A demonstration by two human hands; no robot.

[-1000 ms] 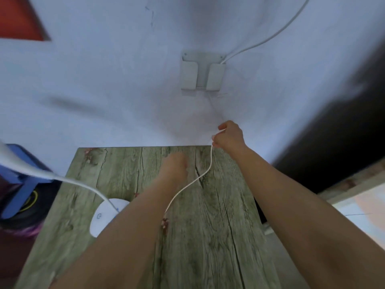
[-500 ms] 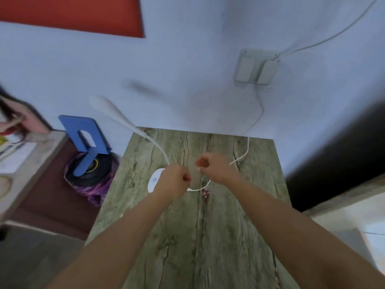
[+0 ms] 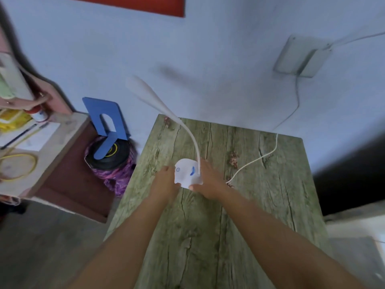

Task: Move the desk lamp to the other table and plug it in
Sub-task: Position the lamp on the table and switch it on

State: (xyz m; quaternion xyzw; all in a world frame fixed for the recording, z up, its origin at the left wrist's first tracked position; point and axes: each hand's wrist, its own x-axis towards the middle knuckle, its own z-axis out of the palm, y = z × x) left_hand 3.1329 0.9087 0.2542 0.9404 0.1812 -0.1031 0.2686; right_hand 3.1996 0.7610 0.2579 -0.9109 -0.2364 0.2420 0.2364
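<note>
A white desk lamp's round base (image 3: 187,172) sits on the wood-grain table (image 3: 260,205), its gooseneck (image 3: 193,140) curving up and left to a blurred head (image 3: 141,88). My left hand (image 3: 164,184) grips the base's left side and my right hand (image 3: 208,182) grips its right side. The lamp's white cord (image 3: 256,159) trails right across the table, over the far edge, and up the wall to an adapter in the wall socket (image 3: 300,57).
A blue bookend (image 3: 106,122) stands on a black disc over a purple bundle (image 3: 110,165) left of the table. Further left is a second desk (image 3: 52,151) with papers, pens and a yellow ring. The floor lies below left.
My right hand came back from the wall side with the cord, both hands met near the lamp, and now they hold its base. The view tilted down and left.
</note>
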